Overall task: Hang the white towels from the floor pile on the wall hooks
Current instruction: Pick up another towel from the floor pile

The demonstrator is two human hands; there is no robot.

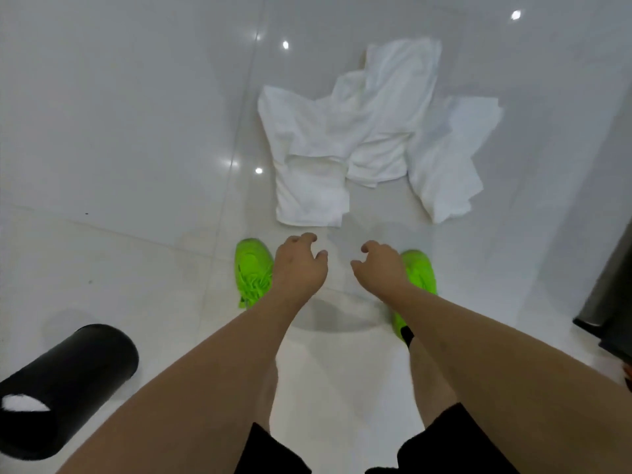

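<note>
towels lie in a loose white pile on the glossy floor, straight ahead of both hands and just beyond the green shoes. the left hand and right hand hang side by side over the floor, fingers loosely curled, holding nothing. the pile's nearest corner sits just ahead of the left hand, so that hand looks a little closer. no single long axis shows. wall hooks are out of view
</note>
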